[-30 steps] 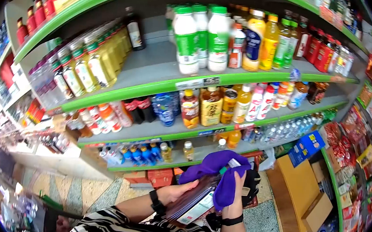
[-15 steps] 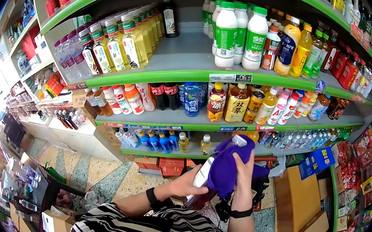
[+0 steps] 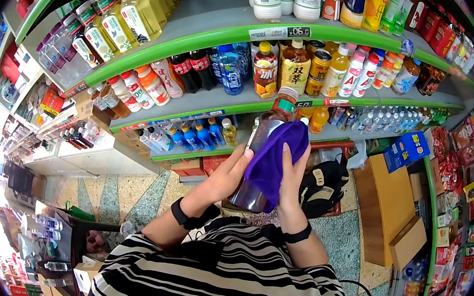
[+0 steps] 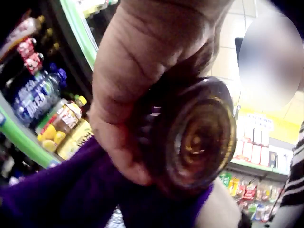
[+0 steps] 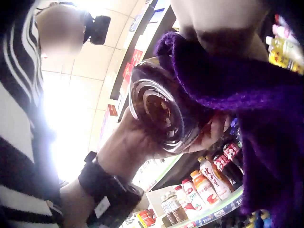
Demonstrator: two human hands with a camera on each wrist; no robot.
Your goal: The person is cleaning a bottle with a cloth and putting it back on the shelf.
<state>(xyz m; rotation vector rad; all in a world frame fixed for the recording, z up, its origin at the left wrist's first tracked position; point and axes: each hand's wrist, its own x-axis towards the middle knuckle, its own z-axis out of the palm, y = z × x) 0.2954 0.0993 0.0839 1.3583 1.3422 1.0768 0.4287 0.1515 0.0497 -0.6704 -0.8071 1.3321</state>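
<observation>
In the head view a large dark bottle (image 3: 252,192) leans with its green-and-white cap up and away from the body. My left hand (image 3: 227,176) grips its left side. A purple cloth (image 3: 270,166) lies against the right side, held by my right hand (image 3: 292,180) with the thumb on top. In the left wrist view the round bottle base (image 4: 202,140) faces the camera, with the left fingers (image 4: 118,137) curled round the bottle. The right wrist view shows the same base (image 5: 159,109) and the cloth (image 5: 228,80) draped beside it under the right hand (image 5: 223,28).
Shelves with green edges (image 3: 203,38) hold rows of drink bottles in front. A black bag (image 3: 323,187) is on the tiled floor, left of a cardboard box (image 3: 385,206). Snack packets (image 3: 451,166) hang at the right. A chair (image 3: 78,229) stands at the left.
The bottle has turned so its cap points up toward the shelves, and both hands have moved up with it. The purple cloth now lies along its right side. The head view has shifted.
</observation>
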